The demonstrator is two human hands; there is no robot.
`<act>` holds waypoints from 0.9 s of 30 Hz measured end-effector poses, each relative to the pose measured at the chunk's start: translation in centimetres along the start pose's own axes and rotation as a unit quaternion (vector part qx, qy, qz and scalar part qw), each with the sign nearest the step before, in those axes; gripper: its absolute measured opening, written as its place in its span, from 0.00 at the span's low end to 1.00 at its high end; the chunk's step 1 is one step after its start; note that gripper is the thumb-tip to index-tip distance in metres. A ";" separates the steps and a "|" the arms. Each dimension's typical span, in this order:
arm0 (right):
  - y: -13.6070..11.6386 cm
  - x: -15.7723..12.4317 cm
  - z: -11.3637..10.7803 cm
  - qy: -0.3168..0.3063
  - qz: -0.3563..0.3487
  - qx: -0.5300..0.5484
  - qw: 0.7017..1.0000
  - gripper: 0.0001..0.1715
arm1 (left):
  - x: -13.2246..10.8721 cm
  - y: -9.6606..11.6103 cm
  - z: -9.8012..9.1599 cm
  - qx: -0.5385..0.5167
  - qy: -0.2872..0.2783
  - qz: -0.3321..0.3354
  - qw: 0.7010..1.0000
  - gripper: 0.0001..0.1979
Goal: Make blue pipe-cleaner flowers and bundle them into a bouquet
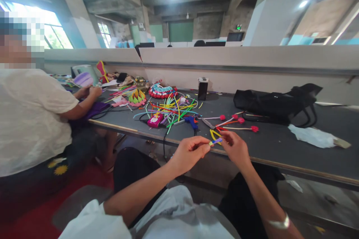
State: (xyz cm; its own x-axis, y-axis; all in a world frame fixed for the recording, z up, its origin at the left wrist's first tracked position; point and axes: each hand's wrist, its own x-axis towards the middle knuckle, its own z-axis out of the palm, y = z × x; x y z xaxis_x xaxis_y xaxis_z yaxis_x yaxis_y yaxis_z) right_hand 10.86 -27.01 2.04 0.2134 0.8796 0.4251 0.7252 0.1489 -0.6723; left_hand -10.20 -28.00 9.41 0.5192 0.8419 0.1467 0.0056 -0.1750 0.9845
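A small strip with yellow, blue and purple parts (217, 141) is stretched between my two hands, just in front of the table edge. My left hand (193, 151) pinches its yellow end between thumb and fingers. At the purple end, my right hand (235, 148) has its fingertips closed on the strip. Yellow-handled pliers (209, 123) lie on the table right behind my hands. Beside them rest a blue glue gun (192, 121) and several stems with pink-red tips (240, 120).
Coloured pipe cleaners (179, 110) are heaped on the dark table (269, 143), near a magenta box (155, 120). A black bag (272, 102) and white plastic (311, 136) lie right. A person (33, 115) sits at left, handling something purple.
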 end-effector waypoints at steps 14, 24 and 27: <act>6.5 8.7 3.3 -0.223 0.058 -0.220 0.948 0.27 | 9.1 -2.3 -4.3 -0.245 0.028 -0.059 0.967 0.12; 6.8 7.7 0.7 -0.265 0.240 0.369 0.858 0.29 | 15.2 -2.1 -9.6 0.149 0.037 0.078 0.985 0.11; 6.3 6.4 2.7 -0.255 0.264 0.449 0.815 0.36 | 16.2 -2.9 -10.1 0.222 0.074 0.129 0.964 0.10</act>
State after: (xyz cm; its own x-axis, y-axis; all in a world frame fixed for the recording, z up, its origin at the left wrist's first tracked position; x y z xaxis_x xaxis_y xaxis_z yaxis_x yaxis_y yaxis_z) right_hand 15.00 -19.18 -1.13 -0.1250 0.9675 -0.2196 -0.2008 -0.2414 -0.9494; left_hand -10.44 -8.67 9.93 0.4244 0.7991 0.4258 0.2750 -0.5618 0.7802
